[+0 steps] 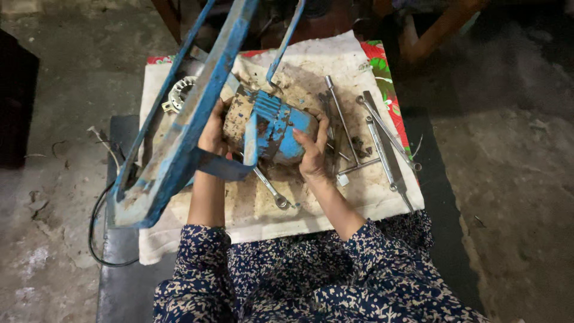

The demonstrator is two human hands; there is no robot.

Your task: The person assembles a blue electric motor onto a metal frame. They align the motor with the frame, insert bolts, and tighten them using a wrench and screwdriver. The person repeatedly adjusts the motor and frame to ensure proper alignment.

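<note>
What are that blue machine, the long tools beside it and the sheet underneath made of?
Blue machine: probably painted metal; chipped paint, rusty-brown grime. Wrenches: likely steel; bare silvery shine. Sheet: seemingly woven cloth, off-white and stained. Both hands grip the machine.

The light is dim and soft, brightest on the white cloth (pixel 311 209), which serves as the one well-lit patch. Away from the cloth the concrete floor (pixel 514 155) falls into grey murk, and above its far edge the scene sinks nearly to black. Shadows are weak and diffuse. No glare shows. Focus holds around the cloth; nearer the frame's corners detail softens slightly.
</note>
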